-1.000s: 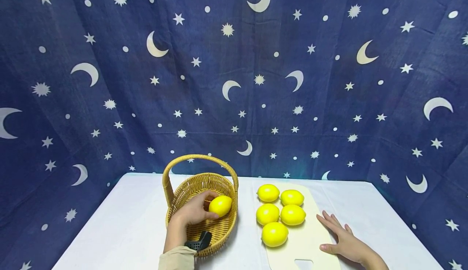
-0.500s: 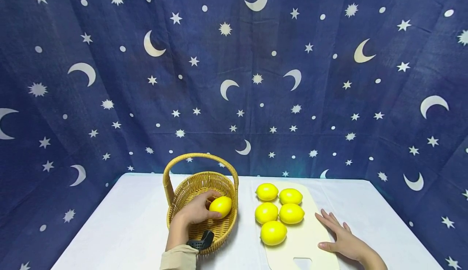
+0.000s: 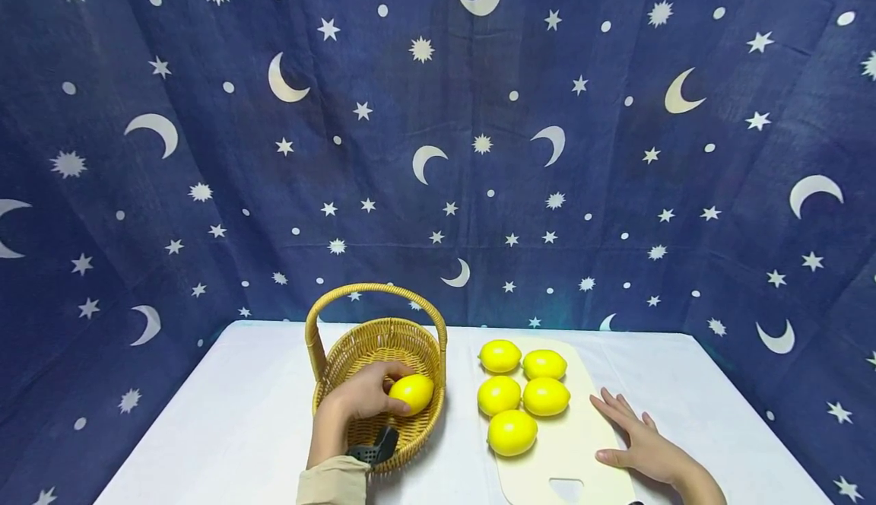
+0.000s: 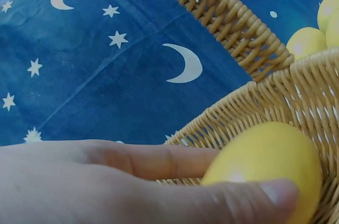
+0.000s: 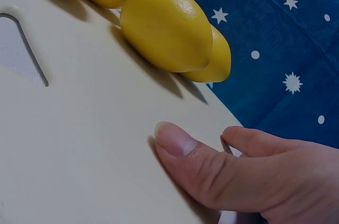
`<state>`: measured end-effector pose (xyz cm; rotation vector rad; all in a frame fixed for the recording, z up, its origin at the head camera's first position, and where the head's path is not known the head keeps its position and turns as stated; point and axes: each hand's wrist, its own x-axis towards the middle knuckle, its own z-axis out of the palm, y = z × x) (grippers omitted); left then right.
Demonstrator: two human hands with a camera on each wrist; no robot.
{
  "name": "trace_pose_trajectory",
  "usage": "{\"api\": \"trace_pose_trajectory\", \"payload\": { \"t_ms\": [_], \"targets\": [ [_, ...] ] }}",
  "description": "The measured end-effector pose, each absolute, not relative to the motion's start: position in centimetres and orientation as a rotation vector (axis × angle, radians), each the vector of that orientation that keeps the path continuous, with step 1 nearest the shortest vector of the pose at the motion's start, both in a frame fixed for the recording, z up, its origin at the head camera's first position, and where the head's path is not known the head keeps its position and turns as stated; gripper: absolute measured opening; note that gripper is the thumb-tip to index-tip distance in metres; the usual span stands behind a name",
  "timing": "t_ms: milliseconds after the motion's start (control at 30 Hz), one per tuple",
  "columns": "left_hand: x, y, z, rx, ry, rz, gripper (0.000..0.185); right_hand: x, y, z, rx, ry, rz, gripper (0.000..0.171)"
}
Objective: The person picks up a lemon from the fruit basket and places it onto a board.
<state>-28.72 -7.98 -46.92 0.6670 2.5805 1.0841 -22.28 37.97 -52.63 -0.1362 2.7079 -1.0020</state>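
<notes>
My left hand (image 3: 366, 393) reaches into a wicker basket (image 3: 316, 345) with an arched handle and grips a yellow lemon (image 3: 412, 394) inside it. In the left wrist view the thumb lies along the near side of that lemon (image 4: 265, 152), against the woven wall. Whether the lemon touches the basket's bottom I cannot tell. On the right, my right hand (image 3: 646, 448) rests at the right edge of a cream cutting board (image 3: 575, 452), fingers spread and thumb on its surface. Several lemons (image 3: 512, 433) lie grouped on the board's left part.
A white cloth covers the table (image 3: 226, 414). Behind and at both sides hangs a dark blue curtain (image 3: 383, 185) with moons and stars. The basket's handle (image 3: 376, 288) arches above its far side. A cutout (image 3: 566, 489) shows at the board's near end.
The lemon in my left hand has shifted slightly down and toward me within the basket. My right hand stays at the board's edge, and the lemons on the board have not moved.
</notes>
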Motion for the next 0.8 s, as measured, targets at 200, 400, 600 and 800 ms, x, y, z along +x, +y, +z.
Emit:
{"api": "trace_pose_trajectory", "payload": {
  "t_ms": [200,400,600,800],
  "targets": [
    [-28.1,-7.8,-46.2,0.68,2.585,1.042,0.049,-22.3,38.0,-52.6,-0.123,2.709,-0.987,0.094],
    [-26.7,-8.0,-44.4,0.684,2.673,0.976,0.048,-22.2,37.7,-52.7,-0.158,2.728,-0.984,0.091],
    [-24.8,-8.4,-41.6,0.663,2.776,0.942,0.046,-22.3,37.7,-52.7,-0.115,2.722,-0.968,0.094],
    [-22.9,-8.5,-39.4,0.649,2.824,0.932,0.048,-22.1,37.9,-52.6,-0.114,2.729,-0.956,0.094]
  ]
}}
